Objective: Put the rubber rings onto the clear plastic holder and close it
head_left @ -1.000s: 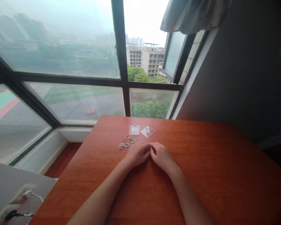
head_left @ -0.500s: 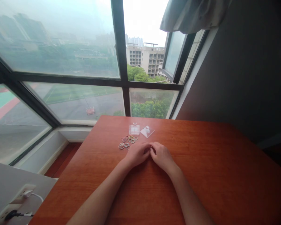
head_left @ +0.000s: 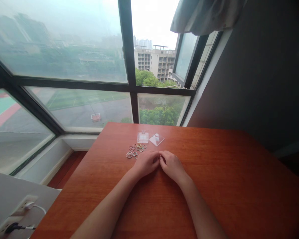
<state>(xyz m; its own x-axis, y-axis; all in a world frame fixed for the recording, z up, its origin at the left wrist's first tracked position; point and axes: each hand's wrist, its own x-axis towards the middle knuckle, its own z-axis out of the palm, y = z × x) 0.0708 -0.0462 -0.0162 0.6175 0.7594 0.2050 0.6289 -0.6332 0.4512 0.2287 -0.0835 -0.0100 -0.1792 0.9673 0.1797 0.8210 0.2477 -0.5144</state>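
My left hand [head_left: 147,162] and my right hand [head_left: 171,164] meet at the fingertips above the wooden table [head_left: 214,186]. The fingers of both are curled and pinched together; whatever lies between them is hidden or too small to name. Just beyond and left of my left hand lie several small rings [head_left: 132,154], some silvery and some pinkish or yellowish. Behind the rings stands a clear plastic box [head_left: 143,136]. A clear flat square lid [head_left: 156,139] rests beside it on the right, turned at an angle.
Large windows with dark frames [head_left: 132,88] rise behind the table's far edge. A grey curtain [head_left: 204,16] hangs at the upper right, next to a dark wall [head_left: 259,83]. At lower left, plugs sit in a wall socket [head_left: 22,207].
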